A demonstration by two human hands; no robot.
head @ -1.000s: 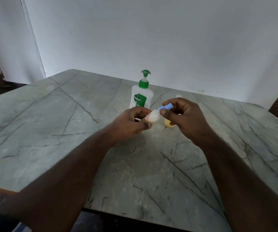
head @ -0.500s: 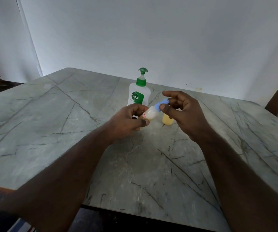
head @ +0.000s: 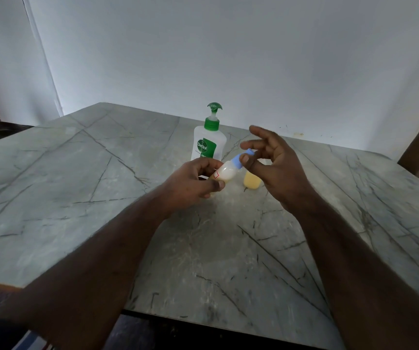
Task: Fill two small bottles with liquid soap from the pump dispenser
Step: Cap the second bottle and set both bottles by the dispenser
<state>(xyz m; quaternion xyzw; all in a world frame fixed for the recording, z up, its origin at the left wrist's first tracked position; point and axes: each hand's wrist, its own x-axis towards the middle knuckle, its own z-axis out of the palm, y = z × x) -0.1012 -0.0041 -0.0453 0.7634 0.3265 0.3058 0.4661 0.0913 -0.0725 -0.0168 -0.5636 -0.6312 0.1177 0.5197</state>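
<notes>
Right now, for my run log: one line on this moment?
left hand grips small bottle | right hand pinches blue cap | second bottle on table | pump dispenser behind

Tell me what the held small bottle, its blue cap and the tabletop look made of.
Small bottle: translucent, likely soft plastic; pale liquid shows through. Blue cap: opaque matte plastic, probably. Tabletop: grey-green veined stone or a marble-look laminate, dull sheen; can't tell which.

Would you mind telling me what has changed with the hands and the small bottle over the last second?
The right hand has opened its fingers: a second ago they were curled round the blue cap, now only thumb and one finger pinch it. The left hand keeps its grip on the small bottle, tilted as before. The pump dispenser and the yellow bottle on the table stayed put.
</notes>
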